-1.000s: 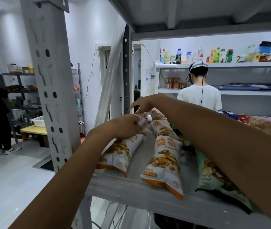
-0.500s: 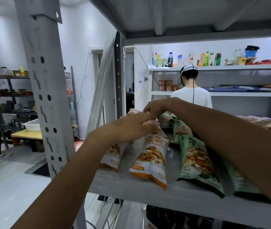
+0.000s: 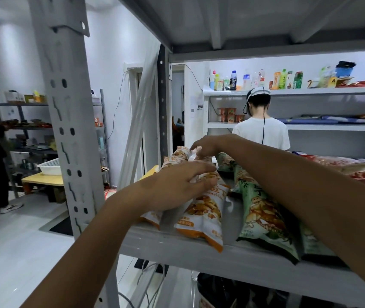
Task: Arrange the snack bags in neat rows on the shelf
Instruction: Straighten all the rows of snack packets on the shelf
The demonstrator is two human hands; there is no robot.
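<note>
Now the left hand (image 3: 177, 185) lies palm down with its fingers spread and nearly straight, pressing on the orange bags without gripping any of them. The right arm crosses over from the right, and the right hand (image 3: 204, 147) reaches to the back of the shelf (image 3: 177, 247), its fingers curled down and pinching the end of the far orange bag (image 3: 176, 157).

The left hand hides most of the outer orange bag (image 3: 151, 217); only its front corner shows. The right forearm hides much of a second green bag (image 3: 312, 243), so I cannot tell how it lies. The print on the packets is too blurred to read.

All the bags lie flat on the shelf, near its left end. The near orange bag (image 3: 203, 216) has its long axis running from front to back, and its bottom end points toward the camera, hanging a little over the front edge. The green bag (image 3: 263, 218) lies just beside it on the right, turned the same way, with a narrow strip of bare shelf between them
</note>
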